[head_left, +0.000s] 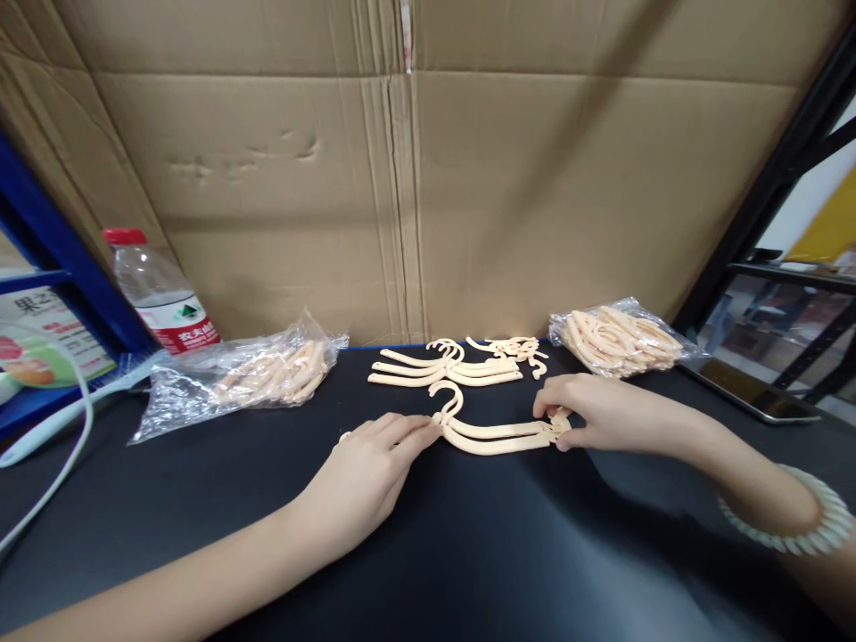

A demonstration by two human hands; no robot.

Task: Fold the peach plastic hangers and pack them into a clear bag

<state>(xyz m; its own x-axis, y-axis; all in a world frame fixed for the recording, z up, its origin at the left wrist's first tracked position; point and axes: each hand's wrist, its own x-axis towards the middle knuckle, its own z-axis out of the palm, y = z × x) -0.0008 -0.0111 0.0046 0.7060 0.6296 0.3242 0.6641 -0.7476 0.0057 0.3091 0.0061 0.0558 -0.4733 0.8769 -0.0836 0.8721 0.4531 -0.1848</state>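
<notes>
A cream plastic hanger [495,445] with a hook and paired arms lies on the black table. My left hand [378,464] is closed over its left arm, fingertips at the joint below the hook; that arm is mostly hidden under the hand. My right hand [581,412] pinches a small cream piece [559,423] at the end of the hanger's right arm. Just behind lie more cream hangers [441,370], placed close together. Beyond them on the right is a loose pile of small cream hanger parts [514,349].
A clear bag of cream parts [274,370] lies at the left, another full bag [619,339] at the right. A red-capped bottle [164,299] stands back left near a white cable [84,419]. A phone [749,390] lies at the right. Cardboard [267,178] walls the back.
</notes>
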